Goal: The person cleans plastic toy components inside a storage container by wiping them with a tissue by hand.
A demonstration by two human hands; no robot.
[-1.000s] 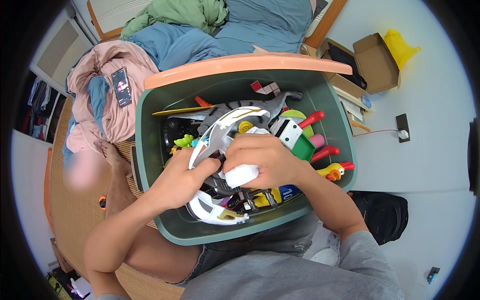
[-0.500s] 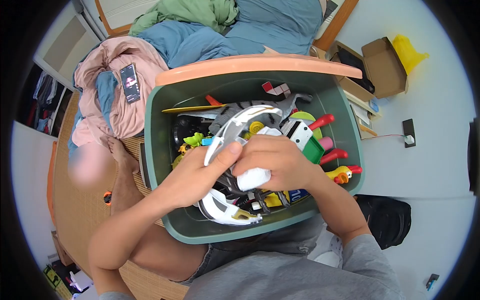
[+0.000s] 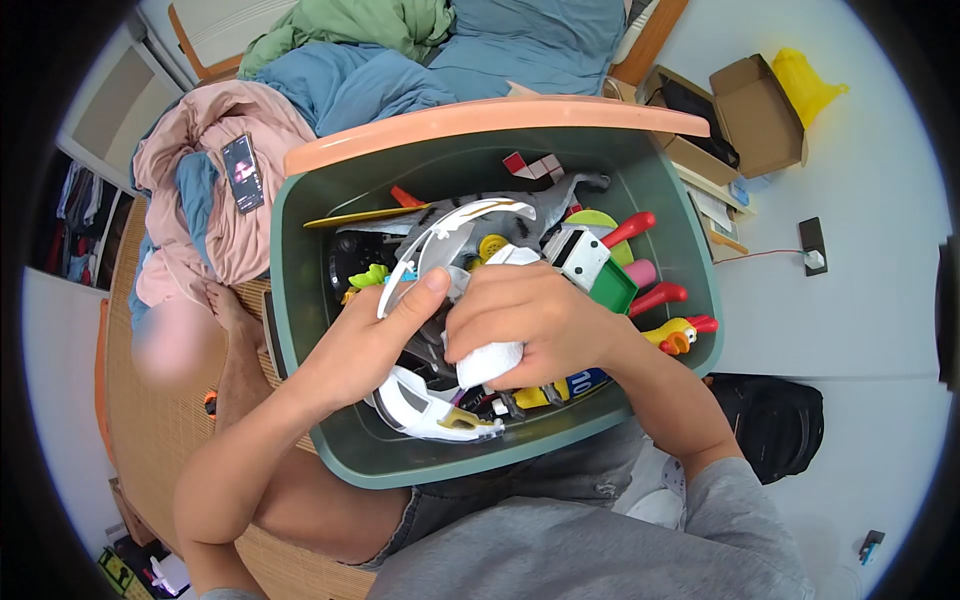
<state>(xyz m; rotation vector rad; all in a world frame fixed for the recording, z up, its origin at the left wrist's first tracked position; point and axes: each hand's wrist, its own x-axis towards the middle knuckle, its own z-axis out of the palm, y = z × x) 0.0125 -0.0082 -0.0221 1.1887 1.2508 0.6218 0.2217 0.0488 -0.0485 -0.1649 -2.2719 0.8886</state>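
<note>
Over the open green bin, my left hand grips white-rimmed goggles with a see-through lens, its thumb lying along the near edge. My right hand is closed around a wadded white cloth, right against the goggles. Below the hands, a white curved piece with a gold patch lies in the bin. A grey striped toy, a green-and-white toy, a rubber chicken and red handles are packed around. My fingers partly hide the goggles' lower part.
The bin's peach rim stands up at the far side. A phone rests on a pink blanket to the left. An open cardboard box and a black backpack are at the right. A person's foot shows near the bin's left side.
The view has shifted slightly, so the scene sits a little farther left. My right hand and the cloth have turned slightly against the goggles; both grips stay the same.
</note>
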